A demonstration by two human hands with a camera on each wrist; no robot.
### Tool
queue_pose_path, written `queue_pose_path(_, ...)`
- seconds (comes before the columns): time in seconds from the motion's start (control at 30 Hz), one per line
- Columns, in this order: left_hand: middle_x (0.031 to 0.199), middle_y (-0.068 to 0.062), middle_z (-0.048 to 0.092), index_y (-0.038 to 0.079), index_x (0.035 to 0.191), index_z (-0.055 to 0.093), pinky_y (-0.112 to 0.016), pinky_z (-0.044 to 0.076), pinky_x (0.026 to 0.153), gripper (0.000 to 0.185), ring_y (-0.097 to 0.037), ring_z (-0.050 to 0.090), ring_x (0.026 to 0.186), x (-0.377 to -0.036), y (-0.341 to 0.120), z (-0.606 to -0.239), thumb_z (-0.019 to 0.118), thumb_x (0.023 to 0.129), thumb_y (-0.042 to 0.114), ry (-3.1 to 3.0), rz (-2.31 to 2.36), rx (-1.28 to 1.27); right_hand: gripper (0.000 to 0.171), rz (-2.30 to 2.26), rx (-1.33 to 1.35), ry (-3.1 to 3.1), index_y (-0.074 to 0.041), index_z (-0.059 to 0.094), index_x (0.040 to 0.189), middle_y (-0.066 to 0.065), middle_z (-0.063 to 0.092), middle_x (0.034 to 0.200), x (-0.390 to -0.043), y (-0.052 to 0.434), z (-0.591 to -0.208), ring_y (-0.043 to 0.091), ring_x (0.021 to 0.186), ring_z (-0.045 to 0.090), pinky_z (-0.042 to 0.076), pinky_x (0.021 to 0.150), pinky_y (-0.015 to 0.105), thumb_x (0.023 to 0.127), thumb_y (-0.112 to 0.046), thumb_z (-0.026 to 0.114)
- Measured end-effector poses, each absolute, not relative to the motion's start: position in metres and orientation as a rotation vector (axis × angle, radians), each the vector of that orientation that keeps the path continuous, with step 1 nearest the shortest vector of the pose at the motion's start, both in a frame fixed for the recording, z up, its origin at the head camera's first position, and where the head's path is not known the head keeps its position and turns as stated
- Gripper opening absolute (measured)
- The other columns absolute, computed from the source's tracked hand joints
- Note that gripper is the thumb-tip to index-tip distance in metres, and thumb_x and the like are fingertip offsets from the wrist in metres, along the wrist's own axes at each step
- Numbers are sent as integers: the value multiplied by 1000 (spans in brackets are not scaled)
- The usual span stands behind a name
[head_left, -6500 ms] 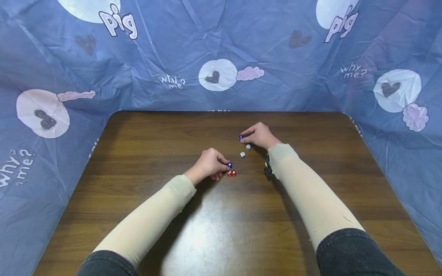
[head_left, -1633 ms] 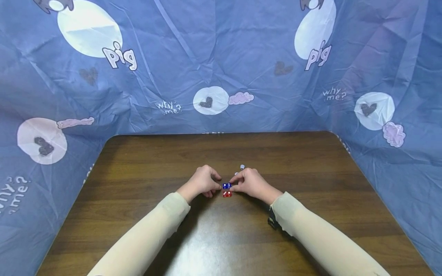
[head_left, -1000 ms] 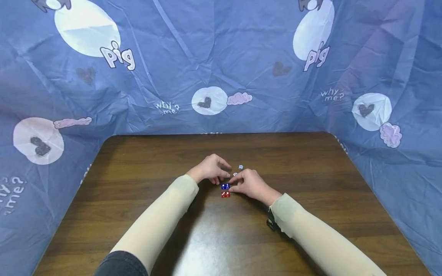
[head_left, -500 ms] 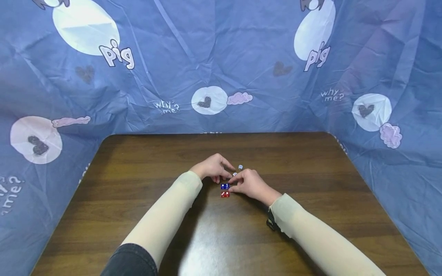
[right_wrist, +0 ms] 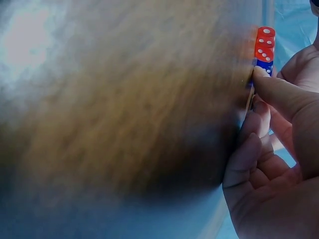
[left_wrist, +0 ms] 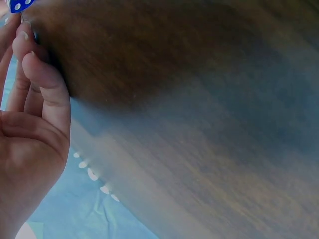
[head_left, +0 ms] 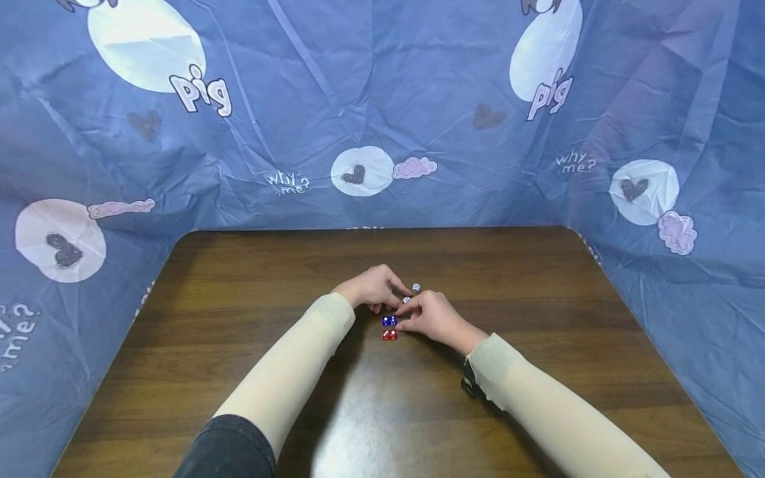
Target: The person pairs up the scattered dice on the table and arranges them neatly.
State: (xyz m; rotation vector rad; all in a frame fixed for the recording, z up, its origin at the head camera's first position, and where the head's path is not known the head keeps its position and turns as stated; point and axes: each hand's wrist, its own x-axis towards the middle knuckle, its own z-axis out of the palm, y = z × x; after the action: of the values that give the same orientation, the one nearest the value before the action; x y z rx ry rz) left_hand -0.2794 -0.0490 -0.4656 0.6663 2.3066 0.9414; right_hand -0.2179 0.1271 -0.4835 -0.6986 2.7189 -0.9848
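In the head view, two red dice (head_left: 389,335) sit side by side, with two blue dice (head_left: 386,320) in a row just behind them. My right hand (head_left: 439,321) pinches the right-hand blue die between thumb and index finger; the thumb lies against the blue die (right_wrist: 264,67) in the right wrist view. My left hand (head_left: 373,287) reaches behind the rows, thumb and index finger on either side of the nearer white die (head_left: 406,301). Whether they touch it is too small to tell. Left fingertips overlap a blue die (left_wrist: 21,5) in the left wrist view.
A second white die (head_left: 416,287) stands farther back, just beyond the left index finger. Everything is on a brown wood-grain table (head_left: 508,265). Patterned blue cloth (head_left: 466,133) hangs around its back and sides.
Earlier both hands carried blue dice; those now form a row behind the red pair. The left hand has since let go and moved back and right to the nearer white die. The right hand stays put.
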Motion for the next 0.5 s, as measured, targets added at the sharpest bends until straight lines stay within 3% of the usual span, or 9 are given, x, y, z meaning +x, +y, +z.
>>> queue_pose_path(0.5,60,-9,63,21,96,72,-33,47,37,19,-23,51,39,-280,-46,-467,71,79,12,2333,933,648,18,-1009,-654,2690,-25,72,87,-15,61,65,-215,132,-482,8,55,51,46,46,26,72,-35,77)
